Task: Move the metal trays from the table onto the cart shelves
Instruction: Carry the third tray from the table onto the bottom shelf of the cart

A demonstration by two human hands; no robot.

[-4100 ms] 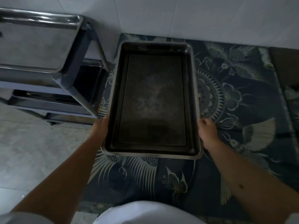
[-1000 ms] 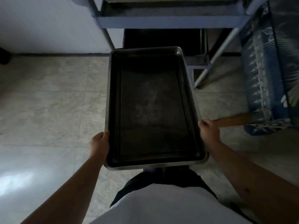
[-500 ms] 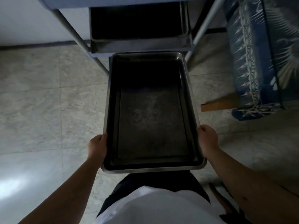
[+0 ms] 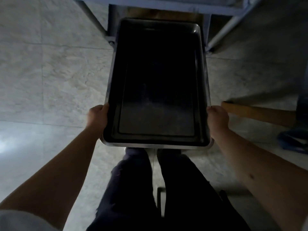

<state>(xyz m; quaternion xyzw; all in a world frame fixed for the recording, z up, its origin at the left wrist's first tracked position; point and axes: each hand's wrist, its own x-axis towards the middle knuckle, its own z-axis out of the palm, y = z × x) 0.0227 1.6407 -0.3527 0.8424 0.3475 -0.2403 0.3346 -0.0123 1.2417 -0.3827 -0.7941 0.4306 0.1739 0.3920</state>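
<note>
Steel, by the look of its bright rolled rim, the metal tray [image 4: 158, 84] is stiff and will not sag, and 2 hands carry it level — probably of moderate weight, empty as it is. Its smooth lip could slip in a damp palm, so the sound hold is the one in use: the long sides, near the end closest to the body. The left hand [image 4: 97, 116] grips the rim at 9 o'clock, fingers curled under; the right hand [image 4: 216, 117] grips the opposite rim at 3 o'clock in the same way.

The tray hangs above the floor with its far end at 12 o'clock, seemingly just entering a low shelf of the cart [image 4: 166, 5] — the shade there is too deep to tell whether it touches. Pale stone-like floor tiles [image 4: 50, 72] spread out at 9 o'clock. A wooden bar [image 4: 258, 112] lies at 3 o'clock beside blue cloth [image 4: 293, 140]. Dark trouser legs [image 4: 150, 189] stand at 6 o'clock.
</note>
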